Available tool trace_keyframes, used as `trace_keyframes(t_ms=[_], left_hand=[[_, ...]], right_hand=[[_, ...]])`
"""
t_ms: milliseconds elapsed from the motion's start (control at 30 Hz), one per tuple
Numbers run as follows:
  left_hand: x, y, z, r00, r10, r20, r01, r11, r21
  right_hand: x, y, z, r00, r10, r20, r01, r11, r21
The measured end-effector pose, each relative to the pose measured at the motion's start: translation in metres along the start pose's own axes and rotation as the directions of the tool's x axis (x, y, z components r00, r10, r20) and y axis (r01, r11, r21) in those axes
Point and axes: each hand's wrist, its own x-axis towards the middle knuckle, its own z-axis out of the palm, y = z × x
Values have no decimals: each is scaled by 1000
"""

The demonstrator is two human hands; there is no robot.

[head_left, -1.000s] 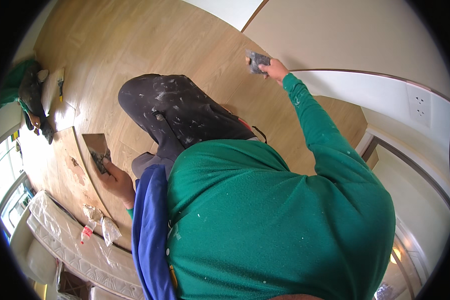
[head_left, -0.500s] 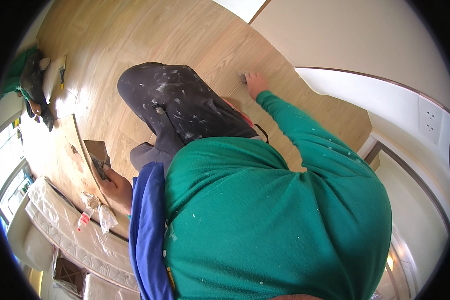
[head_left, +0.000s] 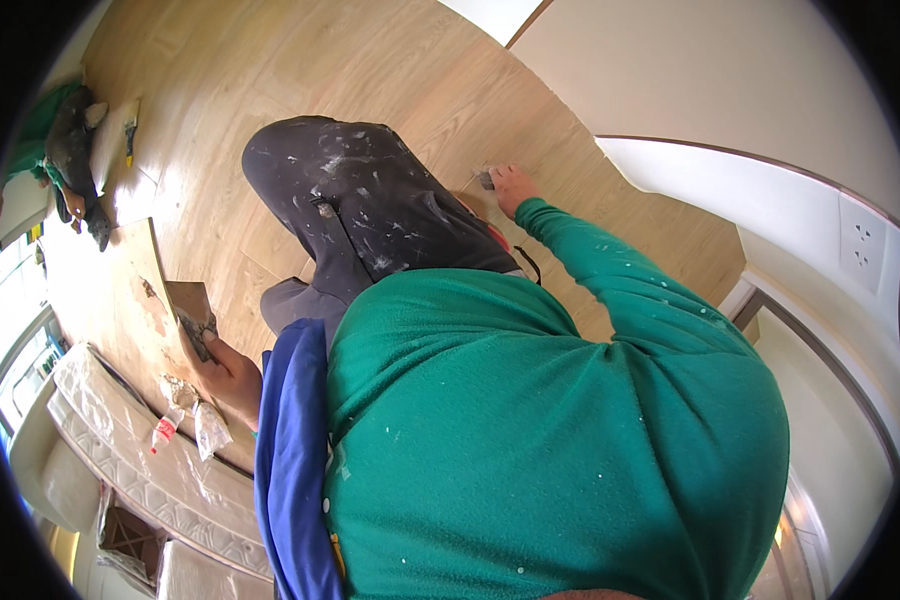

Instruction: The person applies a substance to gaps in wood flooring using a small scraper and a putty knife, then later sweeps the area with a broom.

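Note:
Low at the left of the head view, my left hand (head_left: 228, 372) grips a square dark metal blade (head_left: 188, 298) smeared with filler, beside a stained wooden board (head_left: 141, 254). My right hand (head_left: 510, 185), at the end of my green sleeve, is down at the wood-patterned floor (head_left: 420, 60) beyond my paint-spattered dark trousers (head_left: 365, 200), closed on a small grey blade (head_left: 487, 180) that is partly hidden by the fingers.
A co-worker's leg and green clothing (head_left: 70, 160) are at upper left, near a yellow-handled tool (head_left: 129, 140). A plastic-wrapped mattress (head_left: 140, 450), plastic bottle (head_left: 165, 430) and crumpled bag (head_left: 212, 432) lie lower left. A pale panel with an outlet (head_left: 860, 245) runs along the right.
My right hand has come down from the raised position near the panel to the floor by my knee, blade with it, and then shifted slightly toward me. My left hand still holds its blade.

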Motion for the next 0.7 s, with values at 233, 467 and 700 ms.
trace_keyframes(t_ms=[233,467,700], left_hand=[[3,2,-2,998,-52,31,53,998,-34],[-6,-11,-3,1000,8,-13,-8,1000,20],[-7,-5,-5,998,-62,15,62,998,-23]], right_hand=[[6,-11,3,966,-121,-226,106,991,-80],[18,14,0,958,188,218,-220,967,130],[79,61,-19,894,446,-47,-444,895,44]])
